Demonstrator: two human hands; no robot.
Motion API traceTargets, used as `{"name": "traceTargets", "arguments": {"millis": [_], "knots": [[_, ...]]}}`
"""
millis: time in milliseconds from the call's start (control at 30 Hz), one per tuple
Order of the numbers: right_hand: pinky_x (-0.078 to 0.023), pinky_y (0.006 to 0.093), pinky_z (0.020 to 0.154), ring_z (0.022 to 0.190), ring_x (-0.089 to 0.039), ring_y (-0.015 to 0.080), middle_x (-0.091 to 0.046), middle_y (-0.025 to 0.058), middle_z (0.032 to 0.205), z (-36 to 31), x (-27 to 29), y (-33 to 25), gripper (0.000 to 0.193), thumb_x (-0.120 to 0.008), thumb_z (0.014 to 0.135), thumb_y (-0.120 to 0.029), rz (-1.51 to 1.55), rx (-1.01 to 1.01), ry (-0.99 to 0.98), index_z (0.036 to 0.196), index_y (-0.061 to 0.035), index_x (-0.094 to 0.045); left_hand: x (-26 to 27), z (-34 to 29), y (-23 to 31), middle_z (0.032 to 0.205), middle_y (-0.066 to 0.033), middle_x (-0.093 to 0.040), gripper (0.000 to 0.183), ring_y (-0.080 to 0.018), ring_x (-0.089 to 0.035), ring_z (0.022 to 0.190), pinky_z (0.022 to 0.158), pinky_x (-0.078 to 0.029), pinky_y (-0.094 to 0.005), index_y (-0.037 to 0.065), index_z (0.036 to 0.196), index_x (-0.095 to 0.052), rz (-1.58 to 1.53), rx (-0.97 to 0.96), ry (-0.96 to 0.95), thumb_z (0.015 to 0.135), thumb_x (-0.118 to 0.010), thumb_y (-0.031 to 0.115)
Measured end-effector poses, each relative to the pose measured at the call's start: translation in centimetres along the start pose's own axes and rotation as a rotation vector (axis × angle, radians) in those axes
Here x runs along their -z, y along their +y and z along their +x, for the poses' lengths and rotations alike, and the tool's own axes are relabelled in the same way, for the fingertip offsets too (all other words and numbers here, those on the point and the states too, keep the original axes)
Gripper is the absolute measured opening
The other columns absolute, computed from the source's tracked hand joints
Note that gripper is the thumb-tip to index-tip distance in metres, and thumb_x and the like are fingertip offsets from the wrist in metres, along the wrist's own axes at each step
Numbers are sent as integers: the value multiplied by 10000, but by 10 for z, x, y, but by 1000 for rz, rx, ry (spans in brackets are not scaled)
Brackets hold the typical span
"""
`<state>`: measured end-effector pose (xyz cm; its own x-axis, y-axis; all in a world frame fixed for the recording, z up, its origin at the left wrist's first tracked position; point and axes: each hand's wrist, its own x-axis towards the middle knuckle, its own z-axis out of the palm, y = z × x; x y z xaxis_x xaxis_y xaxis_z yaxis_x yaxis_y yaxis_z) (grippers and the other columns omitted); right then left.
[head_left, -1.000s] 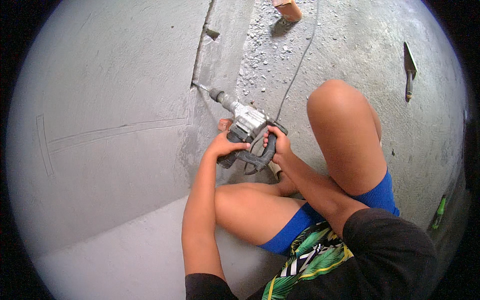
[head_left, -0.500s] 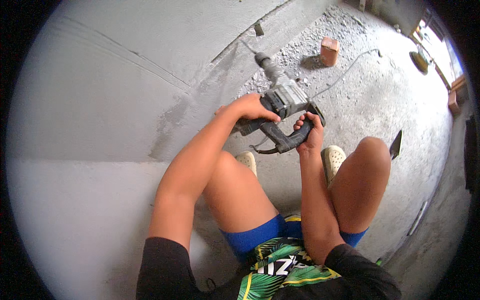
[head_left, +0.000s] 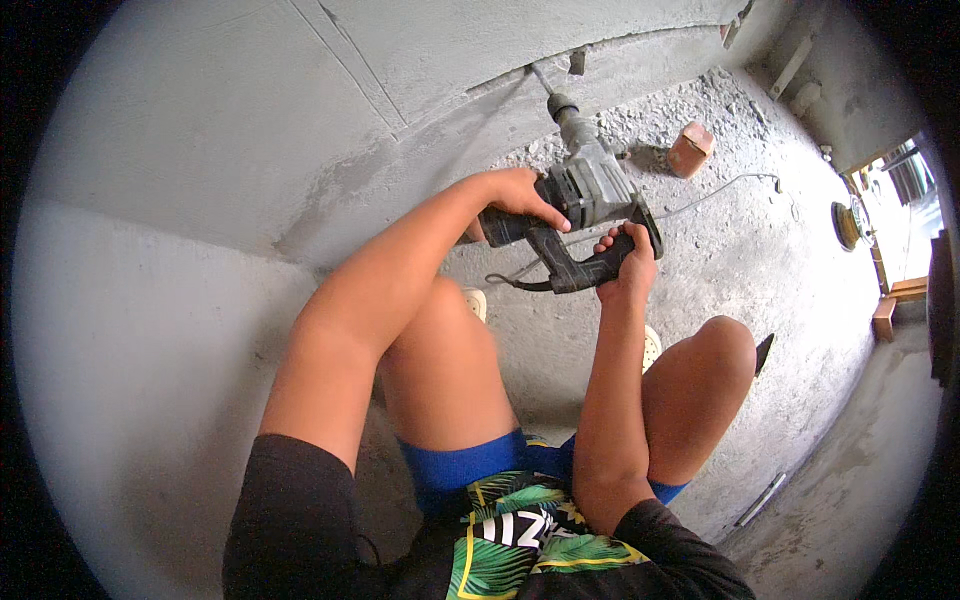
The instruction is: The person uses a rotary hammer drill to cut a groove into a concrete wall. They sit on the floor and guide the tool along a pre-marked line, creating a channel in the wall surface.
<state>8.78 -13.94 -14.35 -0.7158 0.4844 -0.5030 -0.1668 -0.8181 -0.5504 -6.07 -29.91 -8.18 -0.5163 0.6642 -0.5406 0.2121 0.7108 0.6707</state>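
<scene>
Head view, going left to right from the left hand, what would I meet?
Bare left hand, bare right hand, reddish block-shaped brick, dark pointed blade, round dark-and-yellowish object. The grey-and-black power drill overlaps both hands, so it's left out.

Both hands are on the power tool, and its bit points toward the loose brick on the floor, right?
Not quite. The head view shows the bit pointing at the wall, not the brick. The left hand and right hand are both on the power tool, as you say.
</scene>
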Motion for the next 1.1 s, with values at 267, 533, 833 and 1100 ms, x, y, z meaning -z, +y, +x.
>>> {"name": "traceTargets", "arguments": {"millis": [267,533,833,1100], "knots": [[-516,333,549,601,-588,200,-596,108,726,-74,-34,-76,160,-618,868,-150,-158,-84,-47,886,4,-579,0,-74,67,1091,-108,-715,880,-231,-671,941,859,-516,-348,34,1183,-693,62,134,15,597,-846,672],[-498,314,531,583,-568,172,-577,69,704,-125,-18,-102,116,-616,865,-142,-172,-176,-79,865,-35,-571,-37,-132,102,1065,-91,-716,845,-177,-678,898,817,-544,-312,7,1194,-670,-82,231,1,598,-912,556],[-489,311,526,585,-544,183,-560,74,703,-190,29,-105,130,-598,855,-163,154,-229,-9,867,-42,-552,-69,-176,150,1417,-308,-470,1162,-342,-562,1229,974,-499,-421,-94,1292,-578,359,347,18,507,-852,717],[-490,313,528,583,-540,185,-561,74,719,-217,42,-95,127,-606,854,-161,205,-210,-52,878,-44,-561,-85,-223,170,1283,-271,-596,1207,-314,-641,1096,927,-522,-380,-147,1301,-528,263,281,44,502,-865,692]]}}
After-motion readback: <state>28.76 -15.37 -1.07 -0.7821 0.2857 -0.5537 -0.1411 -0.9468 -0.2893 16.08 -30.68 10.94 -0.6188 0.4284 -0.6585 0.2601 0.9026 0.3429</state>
